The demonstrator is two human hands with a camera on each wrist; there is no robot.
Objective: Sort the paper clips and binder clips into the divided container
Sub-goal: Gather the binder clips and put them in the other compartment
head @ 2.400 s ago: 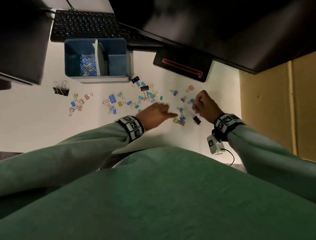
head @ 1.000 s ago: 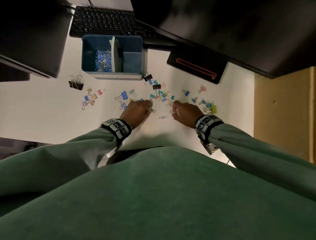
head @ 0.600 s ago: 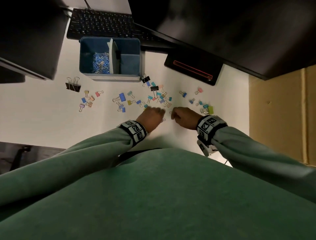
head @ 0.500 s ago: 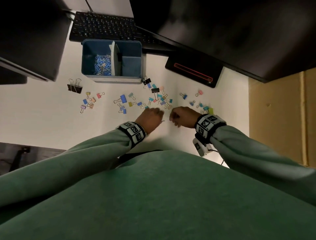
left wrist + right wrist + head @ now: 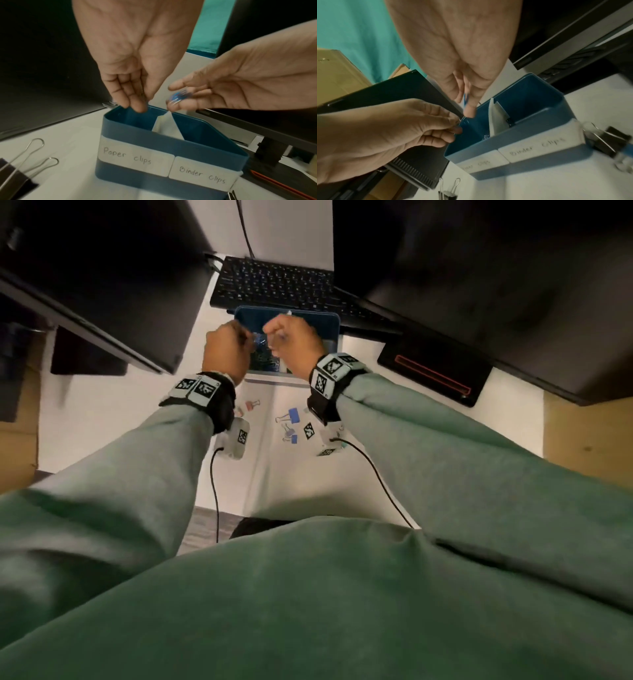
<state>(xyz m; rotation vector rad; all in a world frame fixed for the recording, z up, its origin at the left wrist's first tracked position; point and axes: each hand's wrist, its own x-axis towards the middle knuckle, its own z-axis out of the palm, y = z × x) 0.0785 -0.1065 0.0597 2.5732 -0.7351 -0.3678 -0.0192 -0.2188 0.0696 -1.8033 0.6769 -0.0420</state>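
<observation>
The blue divided container (image 5: pixel 329 318) (image 5: pixel 137 136) (image 5: pixel 539 162) stands in front of the keyboard, with a white divider (image 5: pixel 166 127) (image 5: pixel 494 121) and labels reading "Paper clips" on the left and "Binder clips" on the right. Blue paper clips (image 5: pixel 263 354) lie in the left compartment. My right hand (image 5: pixel 274 337) (image 5: pixel 466 106) pinches blue paper clips (image 5: pixel 178 96) (image 5: pixel 465 98) just above that compartment. My left hand (image 5: pixel 248 340) (image 5: pixel 140 102) (image 5: pixel 456 127) hovers at the same compartment's rim with fingertips pinched against the thumb. Only a thin glint of wire shows there.
Binder clips lie on the white desk under my wrists, among them a blue one (image 5: pixel 291 416) and a pink one (image 5: pixel 251 405). Large black binder clips sit left (image 5: pixel 13 180) and right (image 5: pixel 611 140) of the container. A keyboard (image 5: pixel 274 282) and dark monitors crowd the back.
Both hands have left the clip pile on the desk and moved forward and up to the container, and now meet over its paper clip side.
</observation>
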